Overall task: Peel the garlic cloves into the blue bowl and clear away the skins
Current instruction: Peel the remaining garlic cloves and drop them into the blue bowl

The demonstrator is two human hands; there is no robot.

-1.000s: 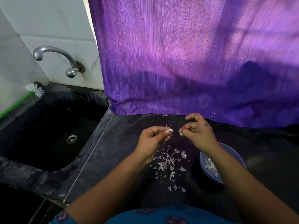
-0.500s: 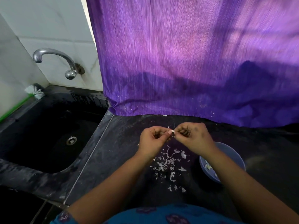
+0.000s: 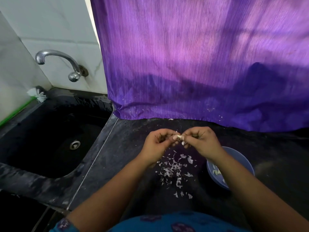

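A garlic clove sits pinched between the curled fingertips of the left hand and right hand, mostly hidden by them. Skins litter the dark counter below. The right forearm partly covers the blue bowl at near right.

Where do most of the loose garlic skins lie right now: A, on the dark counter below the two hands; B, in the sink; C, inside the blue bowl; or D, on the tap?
A: the garlic skins are scattered on the dark counter, left of the blue bowl.
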